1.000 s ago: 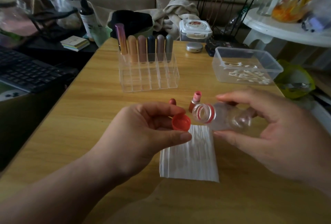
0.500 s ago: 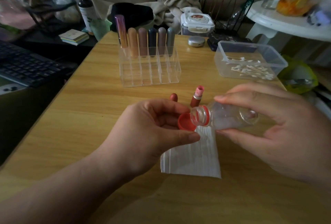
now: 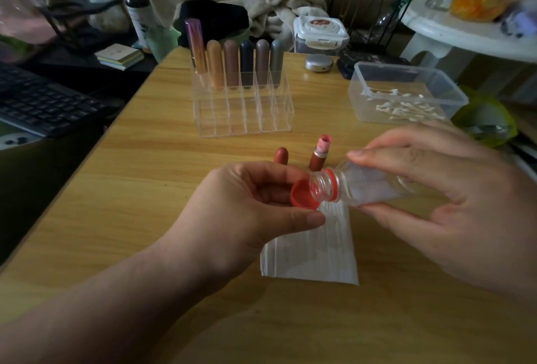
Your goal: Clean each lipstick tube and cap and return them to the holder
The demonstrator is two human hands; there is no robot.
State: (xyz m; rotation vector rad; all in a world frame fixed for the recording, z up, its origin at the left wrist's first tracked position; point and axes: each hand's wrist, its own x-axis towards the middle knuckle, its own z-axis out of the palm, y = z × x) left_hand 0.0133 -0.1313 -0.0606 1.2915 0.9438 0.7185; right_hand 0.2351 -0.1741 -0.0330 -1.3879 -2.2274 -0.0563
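Lipstick tube point(image 3: 319, 154), uncapped, and its cap point(image 3: 281, 155) stand upright on the bench point(image 3: 116, 189), midway back. Nearest lies a white wipe point(image 3: 311, 250); above it the left hand point(image 3: 241, 209) pinches a red lid point(image 3: 300, 198), and the right hand point(image 3: 453, 203) grips a tilted clear bottle point(image 3: 363, 186), mouth at the lid. Farthest, the holder point(image 3: 244, 113) holds six lipsticks point(image 3: 232, 64).

Lipstick point(image 3: 319, 154) btwn holder point(image 3: 247, 119) & tissue point(image 3: 313, 253)

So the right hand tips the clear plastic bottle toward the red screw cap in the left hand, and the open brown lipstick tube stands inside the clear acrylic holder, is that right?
Not quite. The head view shows the open brown lipstick tube standing on the wooden table in front of the clear acrylic holder, not inside it. The rest is right.
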